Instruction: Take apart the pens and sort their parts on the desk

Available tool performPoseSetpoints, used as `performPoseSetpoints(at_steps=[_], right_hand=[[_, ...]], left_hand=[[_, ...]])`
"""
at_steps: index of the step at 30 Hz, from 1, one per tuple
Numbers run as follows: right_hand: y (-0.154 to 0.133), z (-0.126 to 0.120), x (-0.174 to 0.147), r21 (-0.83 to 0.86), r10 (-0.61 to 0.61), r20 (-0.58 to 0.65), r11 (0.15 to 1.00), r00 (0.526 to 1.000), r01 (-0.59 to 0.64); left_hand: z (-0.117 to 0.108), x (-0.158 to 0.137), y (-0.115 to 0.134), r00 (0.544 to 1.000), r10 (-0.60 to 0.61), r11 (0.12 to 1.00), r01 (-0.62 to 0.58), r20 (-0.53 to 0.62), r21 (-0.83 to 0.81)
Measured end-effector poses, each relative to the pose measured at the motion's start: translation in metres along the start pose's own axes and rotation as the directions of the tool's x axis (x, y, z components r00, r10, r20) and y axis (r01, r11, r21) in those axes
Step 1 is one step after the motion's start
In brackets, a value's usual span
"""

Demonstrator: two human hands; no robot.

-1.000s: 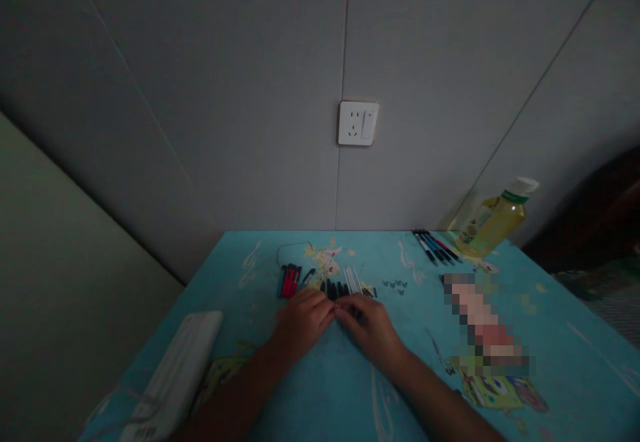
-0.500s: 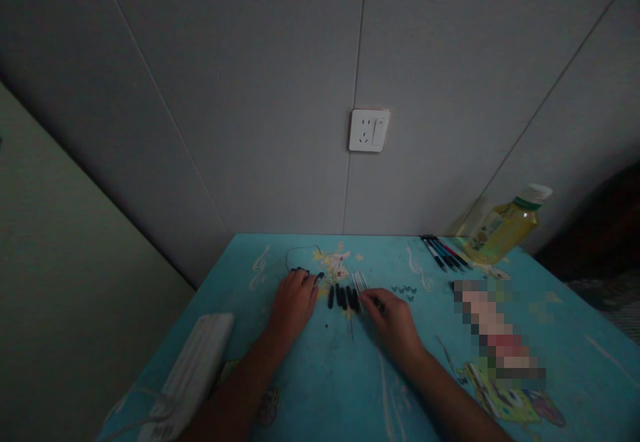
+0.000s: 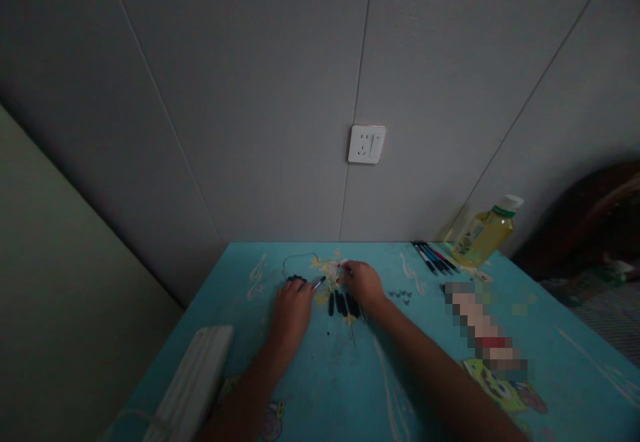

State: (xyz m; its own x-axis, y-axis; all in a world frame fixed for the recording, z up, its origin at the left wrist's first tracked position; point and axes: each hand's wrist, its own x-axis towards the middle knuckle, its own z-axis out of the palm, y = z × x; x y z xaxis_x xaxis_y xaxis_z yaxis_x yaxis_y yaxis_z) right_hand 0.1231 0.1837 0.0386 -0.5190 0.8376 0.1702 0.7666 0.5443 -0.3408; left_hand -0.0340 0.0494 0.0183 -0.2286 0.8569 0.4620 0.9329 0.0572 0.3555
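My left hand (image 3: 293,309) is closed on a slim pen part (image 3: 319,283) with a dark tip, which points up and to the right. Small dark pieces (image 3: 296,279) lie just beyond its fingertips. My right hand (image 3: 365,283) is higher over the table, its fingers pinched together; what they hold, if anything, is too small and dark to name. Between the hands, short black tubes (image 3: 341,303) like pen grips lie side by side. Thin pale rods (image 3: 363,317) show partly beneath my right wrist. Small dark curved bits (image 3: 400,295) lie to its right.
Several pens (image 3: 434,257) and a bottle of yellow liquid (image 3: 484,232) are at the back right. A blurred-out long object (image 3: 483,325) lies on the right. A white power strip (image 3: 193,382) with a cable is at left. The wall (image 3: 280,129) borders the blue table (image 3: 320,389).
My right hand has moved from the pale rods up and left, past the black tubes. My left hand stays in place with the pen part. The view has shifted slightly.
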Motion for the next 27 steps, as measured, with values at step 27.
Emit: performPoseSetpoints(at_steps=[27], right_hand=[[0.038, -0.049, -0.004, -0.123, 0.068, -0.067, 0.989, 0.995, -0.076]], left_hand=[[0.008, -0.004, -0.014, 0.99, 0.076, 0.974, -0.099, 0.115, 0.205]])
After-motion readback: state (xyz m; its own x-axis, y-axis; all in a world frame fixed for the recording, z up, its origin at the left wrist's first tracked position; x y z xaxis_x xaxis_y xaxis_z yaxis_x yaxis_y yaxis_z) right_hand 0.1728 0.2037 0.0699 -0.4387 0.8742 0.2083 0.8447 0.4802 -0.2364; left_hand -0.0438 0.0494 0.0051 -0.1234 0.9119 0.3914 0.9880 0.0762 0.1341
